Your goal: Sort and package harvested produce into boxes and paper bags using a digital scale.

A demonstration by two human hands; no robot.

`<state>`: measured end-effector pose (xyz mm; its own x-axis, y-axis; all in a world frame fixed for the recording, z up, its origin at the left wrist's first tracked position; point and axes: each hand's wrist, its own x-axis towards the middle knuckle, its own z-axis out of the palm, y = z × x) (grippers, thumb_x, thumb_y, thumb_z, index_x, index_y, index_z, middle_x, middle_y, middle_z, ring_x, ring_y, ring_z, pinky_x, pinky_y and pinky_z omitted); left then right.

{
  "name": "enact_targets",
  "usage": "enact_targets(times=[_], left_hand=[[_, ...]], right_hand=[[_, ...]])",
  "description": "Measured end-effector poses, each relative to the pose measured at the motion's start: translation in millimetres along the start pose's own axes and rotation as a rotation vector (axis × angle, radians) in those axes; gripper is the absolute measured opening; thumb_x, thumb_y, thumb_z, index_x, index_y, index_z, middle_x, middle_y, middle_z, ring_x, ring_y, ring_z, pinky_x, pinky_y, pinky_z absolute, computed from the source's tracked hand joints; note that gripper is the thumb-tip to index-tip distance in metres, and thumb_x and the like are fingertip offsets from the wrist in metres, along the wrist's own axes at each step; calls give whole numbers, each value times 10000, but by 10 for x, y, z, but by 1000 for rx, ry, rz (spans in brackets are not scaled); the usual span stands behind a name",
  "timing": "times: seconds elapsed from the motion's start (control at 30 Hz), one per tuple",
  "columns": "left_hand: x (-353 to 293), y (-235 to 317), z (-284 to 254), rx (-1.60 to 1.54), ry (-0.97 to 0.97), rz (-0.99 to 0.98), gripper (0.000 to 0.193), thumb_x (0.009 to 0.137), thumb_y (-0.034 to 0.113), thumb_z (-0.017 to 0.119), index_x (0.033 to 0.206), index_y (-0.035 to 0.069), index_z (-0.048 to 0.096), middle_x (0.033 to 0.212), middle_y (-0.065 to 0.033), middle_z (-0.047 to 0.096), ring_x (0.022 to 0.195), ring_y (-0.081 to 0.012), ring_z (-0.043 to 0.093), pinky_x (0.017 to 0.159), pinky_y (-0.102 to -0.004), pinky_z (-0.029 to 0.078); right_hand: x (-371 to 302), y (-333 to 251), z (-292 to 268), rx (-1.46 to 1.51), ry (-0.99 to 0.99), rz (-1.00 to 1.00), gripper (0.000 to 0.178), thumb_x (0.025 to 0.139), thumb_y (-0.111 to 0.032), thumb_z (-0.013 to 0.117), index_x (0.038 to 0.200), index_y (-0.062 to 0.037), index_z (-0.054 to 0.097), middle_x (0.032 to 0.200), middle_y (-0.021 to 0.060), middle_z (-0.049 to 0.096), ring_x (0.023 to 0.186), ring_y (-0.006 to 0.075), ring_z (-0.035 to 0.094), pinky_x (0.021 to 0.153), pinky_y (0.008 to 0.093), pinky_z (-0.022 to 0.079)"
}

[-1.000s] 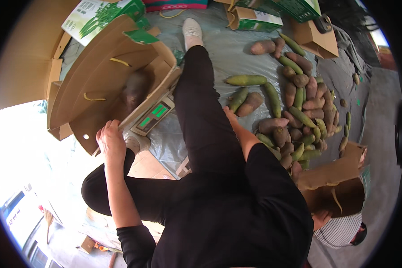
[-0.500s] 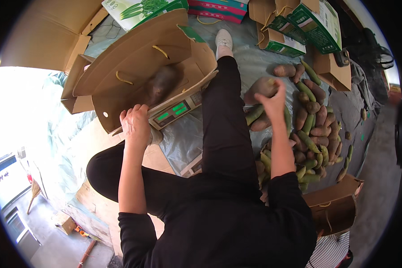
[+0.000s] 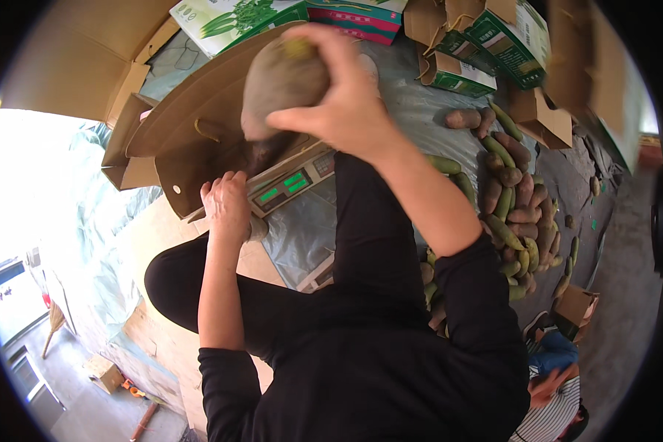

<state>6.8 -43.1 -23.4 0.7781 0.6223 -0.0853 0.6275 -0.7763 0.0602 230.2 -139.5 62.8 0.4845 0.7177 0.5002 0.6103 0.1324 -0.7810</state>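
Observation:
My right hand (image 3: 350,103) grips a large soil-covered radish (image 3: 283,87) with a yellowish-green top, raised over the open cardboard box (image 3: 180,140). My left hand (image 3: 227,205), fingers curled, holds the box's near edge at its lower left corner. Inside the box lies a dark, soil-covered radish (image 3: 271,152), partly hidden by the raised one. The box rests on a digital scale (image 3: 291,184) with lit green displays. To my right, a pile of brown-red and green radishes (image 3: 519,214) lies on a dark cloth.
Green and brown cartons (image 3: 468,62) stand at the far right, with a blurred box (image 3: 600,81) beside them. A pink box (image 3: 357,22) sits at the back. Another person in a striped top (image 3: 545,420) is at the lower right, near a small carton (image 3: 576,303). Plastic sheeting (image 3: 295,247) covers the floor.
My right hand has carried the radish from beside the pile, left and up, over the box. My left hand stays on the edge. The person at lower right now shows more.

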Motion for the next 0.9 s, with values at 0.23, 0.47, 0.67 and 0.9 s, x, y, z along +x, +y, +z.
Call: enact_targets(times=[0.23,0.47,0.67,0.9], left_hand=[[18,-8,-1,28,-5,-10,160,762,19,504,858,92,609,878,-82,618,918,-272,602,874,-442,413],[70,46,-1,37,7,34,190,746,17,566,921,74,615,894,-85,618,906,-284,602,862,-452,425],[40,-43,-3,-4,-33,-3,239,736,25,626,972,60,605,922,-89,613,934,-282,590,873,-423,417],[55,0,-46,-13,-46,-27,226,745,15,625,967,42,596,917,-99,609,931,-291,585,877,-413,409]], right_hand=[[-33,516,1012,-377,-354,763,818,520,-214,843,1220,-109,433,1172,206,465,1073,396,511,892,428,469],[-143,857,981,-666,-542,676,499,710,-224,722,1161,-87,558,1169,177,545,1048,332,570,827,390,502],[-161,580,-30,-92,-345,341,316,769,-204,658,1059,-81,637,925,98,682,864,206,654,762,325,514],[-1552,2118,-1248,-468,154,754,313,744,-246,664,1009,-81,633,978,120,660,924,276,628,805,371,488]])
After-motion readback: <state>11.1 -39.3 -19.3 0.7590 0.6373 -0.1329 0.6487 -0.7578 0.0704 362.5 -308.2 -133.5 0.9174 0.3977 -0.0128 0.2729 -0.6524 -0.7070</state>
